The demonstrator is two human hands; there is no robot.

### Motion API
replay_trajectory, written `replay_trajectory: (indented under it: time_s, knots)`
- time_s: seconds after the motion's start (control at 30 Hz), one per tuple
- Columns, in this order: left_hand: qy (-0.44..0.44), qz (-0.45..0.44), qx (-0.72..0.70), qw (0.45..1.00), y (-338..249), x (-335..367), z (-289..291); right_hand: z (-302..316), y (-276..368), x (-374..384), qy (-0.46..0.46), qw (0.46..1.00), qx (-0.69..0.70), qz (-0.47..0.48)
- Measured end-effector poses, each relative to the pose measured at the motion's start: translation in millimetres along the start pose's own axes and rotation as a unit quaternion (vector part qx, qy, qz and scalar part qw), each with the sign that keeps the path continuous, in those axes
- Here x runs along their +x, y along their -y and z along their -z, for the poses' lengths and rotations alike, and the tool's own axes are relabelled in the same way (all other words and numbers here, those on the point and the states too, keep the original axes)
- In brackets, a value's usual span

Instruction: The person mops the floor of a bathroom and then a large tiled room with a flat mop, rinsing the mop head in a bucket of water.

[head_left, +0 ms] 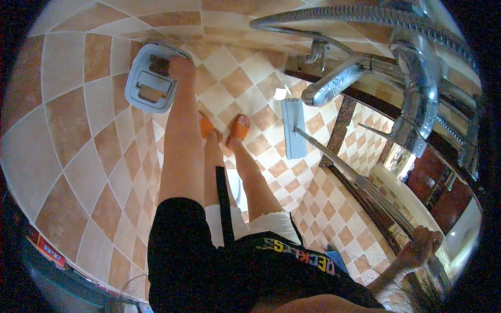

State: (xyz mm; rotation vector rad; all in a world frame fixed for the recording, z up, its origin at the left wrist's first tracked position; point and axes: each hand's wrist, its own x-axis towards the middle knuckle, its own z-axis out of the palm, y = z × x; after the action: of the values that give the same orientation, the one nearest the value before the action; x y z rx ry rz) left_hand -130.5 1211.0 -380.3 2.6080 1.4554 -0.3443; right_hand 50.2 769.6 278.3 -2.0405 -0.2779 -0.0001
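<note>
My left arm reaches far forward to a pale grey mop bucket [133, 83] by the tiled wall. My left hand [180, 69] is closed over the bucket's right rim, its fingertips hard to make out. Inside the bucket are a slotted insert and a dark brown patch. At the lower right, my right hand [425, 245] wraps round the pole of a flat mop [360, 180]. From there the pole slants away to the mop's rectangular grey-blue head [293, 130], which lies on the checkered floor right of my feet.
A chrome faucet [339, 78] with a ribbed hose [334, 15] juts in at upper right, above the mop head. Dark-framed mirror [417, 172] reflects tiles at right. White scrap [282, 93] lies beyond the mop head. My feet wear orange slippers [237, 130].
</note>
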Motion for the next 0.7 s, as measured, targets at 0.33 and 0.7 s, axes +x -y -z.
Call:
replay_trajectory:
  time_s: [0.33, 0.7]
  knots:
    - [0.037, 0.047, -0.055, 0.997, -46, -94, 68, -7, -18, 5, -0.031, 0.999, 0.013, -0.025]
    - [-0.017, -0.302, -0.103, 0.947, 35, -143, 61, 22, -32, 14, 0.129, 0.954, 0.255, -0.086]
